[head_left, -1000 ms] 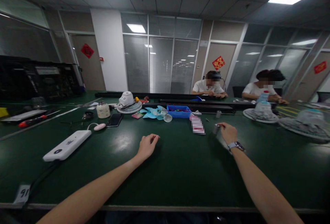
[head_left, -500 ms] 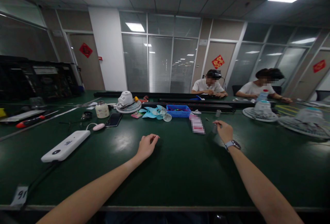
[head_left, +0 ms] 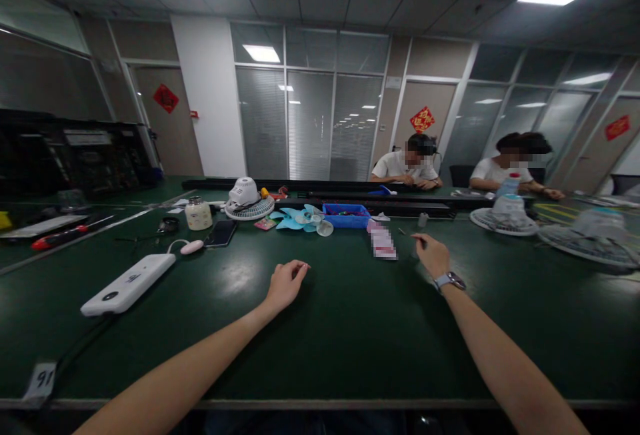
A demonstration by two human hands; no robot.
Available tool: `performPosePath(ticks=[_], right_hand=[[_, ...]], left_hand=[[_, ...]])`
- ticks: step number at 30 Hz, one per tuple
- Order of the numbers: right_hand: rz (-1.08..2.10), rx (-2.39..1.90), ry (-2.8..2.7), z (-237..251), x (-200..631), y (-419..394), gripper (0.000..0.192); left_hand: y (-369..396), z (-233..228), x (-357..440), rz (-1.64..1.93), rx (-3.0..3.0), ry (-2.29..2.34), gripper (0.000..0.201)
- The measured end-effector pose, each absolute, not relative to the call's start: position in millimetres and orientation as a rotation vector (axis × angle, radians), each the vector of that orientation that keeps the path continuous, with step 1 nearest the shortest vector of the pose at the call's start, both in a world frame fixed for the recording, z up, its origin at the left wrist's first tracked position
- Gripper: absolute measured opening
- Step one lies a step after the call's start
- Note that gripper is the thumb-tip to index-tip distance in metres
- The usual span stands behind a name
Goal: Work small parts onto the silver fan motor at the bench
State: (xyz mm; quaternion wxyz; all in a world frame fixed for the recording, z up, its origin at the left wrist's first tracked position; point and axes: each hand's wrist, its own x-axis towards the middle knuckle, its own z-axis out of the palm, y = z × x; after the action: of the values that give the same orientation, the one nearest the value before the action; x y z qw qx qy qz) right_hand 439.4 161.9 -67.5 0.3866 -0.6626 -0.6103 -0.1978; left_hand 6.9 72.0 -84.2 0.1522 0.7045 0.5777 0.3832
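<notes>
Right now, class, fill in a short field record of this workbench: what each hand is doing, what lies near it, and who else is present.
Surface: dark green workbench
Left hand: resting on the bench, fingers loosely curled, holding nothing
Right hand: wristwatch worn; fingertips pinched, contents too blurred to tell
Near right hand: blurred card stack, blue tray
Left side: white device, black phone, jar
Others: two people seated at the far bench

Phone (head_left: 222,233) left of bin (head_left: 347,216).

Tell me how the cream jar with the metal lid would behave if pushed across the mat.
The cream jar looks squat and upright, so it would probably slide rather than tip. On its side, its round body could roll.
</notes>
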Motion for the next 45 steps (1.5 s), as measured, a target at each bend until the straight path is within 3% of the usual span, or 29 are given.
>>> performPosePath(ticks=[12, 22, 32, 39, 45], right_hand=[[-0.567, -1.687, -1.607, -67, 434, 158, 0.032], [-0.369, -1.798, -1.442, -87, 447, 168, 0.048], [-0.18, -1.726, -1.356, -86, 427, 171, 0.043], [0.434, -1.174, -1.639, -72, 302, 118, 0.054], [0.784, -0.847, -1.936, -68, 228, 61, 0.049]], left_hand=[[70, -83, 6, 1.089, 2.029, 1.66, 0.033], [70, -83, 7, 1.094, 2.024, 1.645, 0.034], [69, -83, 8, 1.09, 2.03, 1.63, 0.031], [55, -71, 17, 1.127, 2.057, 1.483, 0.041], [42, -64, 24, 1.215, 2.212, 1.322, 0.037]])
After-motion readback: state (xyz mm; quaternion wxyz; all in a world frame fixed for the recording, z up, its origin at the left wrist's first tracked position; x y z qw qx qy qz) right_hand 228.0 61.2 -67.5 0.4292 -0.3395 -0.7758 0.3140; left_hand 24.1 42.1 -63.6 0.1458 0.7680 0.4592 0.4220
